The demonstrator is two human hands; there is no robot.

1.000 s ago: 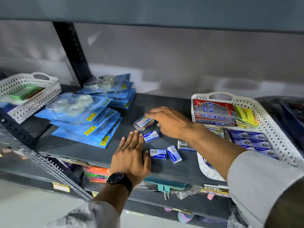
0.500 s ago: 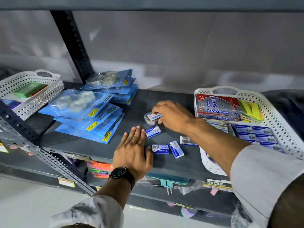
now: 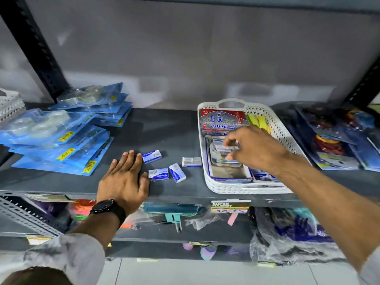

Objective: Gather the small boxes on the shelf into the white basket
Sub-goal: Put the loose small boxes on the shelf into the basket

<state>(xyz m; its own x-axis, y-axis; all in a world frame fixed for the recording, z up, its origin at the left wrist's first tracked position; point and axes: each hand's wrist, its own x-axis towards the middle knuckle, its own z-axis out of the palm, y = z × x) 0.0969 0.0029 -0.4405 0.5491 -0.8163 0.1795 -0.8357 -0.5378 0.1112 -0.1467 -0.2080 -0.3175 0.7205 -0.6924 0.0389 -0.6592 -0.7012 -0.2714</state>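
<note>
Several small blue-and-white boxes lie on the dark shelf: one [image 3: 151, 156] by my left fingertips, two [image 3: 158, 174] [image 3: 177, 173] side by side, and one [image 3: 191, 162] beside the white basket [image 3: 218, 187]. My left hand [image 3: 123, 177] rests flat and open on the shelf, its thumb touching a box. My right hand [image 3: 249, 149] is over the basket, shut on a small clear-wrapped pack of boxes [image 3: 225, 148]. Below it in the basket lie more small boxes [image 3: 226, 163].
The basket also holds red-and-silver boxes [image 3: 222, 122] and yellow-green packs [image 3: 258, 121]. Blue blister packs of tape [image 3: 61, 140] are stacked at the left. Dark packaged goods [image 3: 337, 140] lie right of the basket. A lower shelf with goods [image 3: 174, 210] sits below.
My right hand picked up the wrapped pack from mid-shelf and carried it right, over the basket. The view shifted right. My left hand stayed flat on the shelf.
</note>
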